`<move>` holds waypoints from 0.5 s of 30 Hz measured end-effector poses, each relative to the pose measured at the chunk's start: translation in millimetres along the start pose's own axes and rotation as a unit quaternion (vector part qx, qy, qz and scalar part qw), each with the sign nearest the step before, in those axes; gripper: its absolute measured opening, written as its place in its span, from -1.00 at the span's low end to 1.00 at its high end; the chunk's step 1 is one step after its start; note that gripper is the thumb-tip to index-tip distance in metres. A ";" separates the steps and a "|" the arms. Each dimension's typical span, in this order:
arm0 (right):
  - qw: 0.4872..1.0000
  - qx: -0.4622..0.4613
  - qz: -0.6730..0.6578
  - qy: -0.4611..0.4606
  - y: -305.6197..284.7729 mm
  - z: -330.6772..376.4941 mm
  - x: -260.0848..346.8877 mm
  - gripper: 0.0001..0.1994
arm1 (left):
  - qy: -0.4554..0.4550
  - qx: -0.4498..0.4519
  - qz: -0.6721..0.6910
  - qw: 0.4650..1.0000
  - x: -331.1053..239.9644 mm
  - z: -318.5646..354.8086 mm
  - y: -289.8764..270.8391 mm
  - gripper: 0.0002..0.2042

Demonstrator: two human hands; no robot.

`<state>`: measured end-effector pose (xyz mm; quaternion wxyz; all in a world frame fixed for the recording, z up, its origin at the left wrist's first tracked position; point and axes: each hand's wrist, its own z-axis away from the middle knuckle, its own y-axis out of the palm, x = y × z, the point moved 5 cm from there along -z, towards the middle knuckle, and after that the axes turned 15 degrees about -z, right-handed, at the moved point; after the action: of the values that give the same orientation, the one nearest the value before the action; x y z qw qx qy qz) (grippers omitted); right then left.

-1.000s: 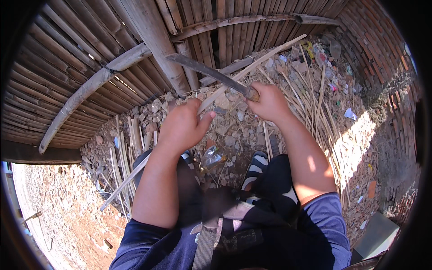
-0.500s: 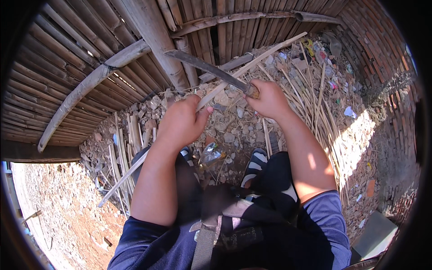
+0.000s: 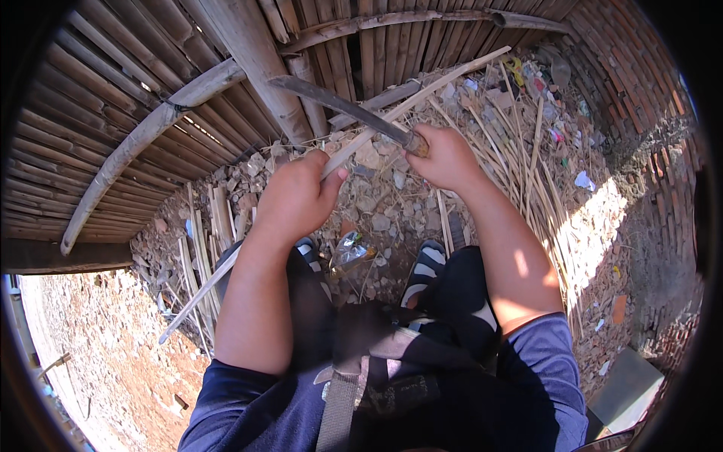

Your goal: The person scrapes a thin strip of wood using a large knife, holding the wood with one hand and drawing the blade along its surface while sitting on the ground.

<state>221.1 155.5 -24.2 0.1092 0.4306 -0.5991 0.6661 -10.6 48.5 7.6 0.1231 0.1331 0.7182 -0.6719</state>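
In left hand (image 3: 297, 197), grips a long, slender, pale wooden strip (image 3: 422, 99); in right hand (image 3: 449, 160), clasps a dark metal-bladed knife (image 3: 346, 108) by its stubby brown handle (image 3: 419, 145).

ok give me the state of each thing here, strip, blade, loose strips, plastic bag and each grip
long flat pale wooden strip: held at a slant, looks whole
dark-bladed knife with brown handle: unsheathed, blade crossing the strip
left grip: closed on the strip
right grip: closed on the knife handle
thin pale wooden strips at right: loosely piled
clear plastic bag: crumpled, on the ground
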 end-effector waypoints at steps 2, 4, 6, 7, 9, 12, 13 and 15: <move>1.000 -0.003 -0.005 -0.029 1.5 0.0 0.2 -0.67 | 0.000 0.000 -0.001 1.000 0.3 0.5 0.0 -0.68; 0.999 -0.001 0.002 -0.032 2.8 -0.9 -0.2 -0.68 | 0.001 0.000 -0.001 1.000 -0.3 1.0 -1.1 -0.67; 0.999 0.002 0.008 -0.035 4.3 -1.6 -0.4 -0.68 | -0.003 0.015 -0.005 1.000 -0.8 1.5 -1.5 -0.64; 1.000 0.012 -0.004 -0.014 5.6 -1.8 -2.5 -0.67 | -0.003 0.017 -0.004 1.000 -0.4 1.7 -0.2 -0.64; 1.000 0.023 -0.017 0.008 7.9 -2.1 -4.5 -0.67 | -0.005 0.017 -0.023 1.000 1.7 2.0 1.6 -0.60; 0.999 0.030 0.019 0.005 10.0 -2.5 -6.1 -0.65 | 0.006 0.019 -0.031 0.999 4.6 0.3 3.9 -0.60; 0.999 0.028 0.021 -0.002 10.9 -2.6 -6.8 -0.64 | 0.006 0.020 -0.031 0.999 4.4 0.1 3.8 -0.60; 0.999 0.027 0.023 -0.007 11.1 -1.9 -6.1 -0.63 | 0.002 0.027 -0.032 0.999 3.8 0.0 3.6 -0.59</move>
<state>216.6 156.6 -36.2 0.0781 0.4239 -0.5916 0.6813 -12.9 48.8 2.9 0.0964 0.1149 0.7041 -0.6941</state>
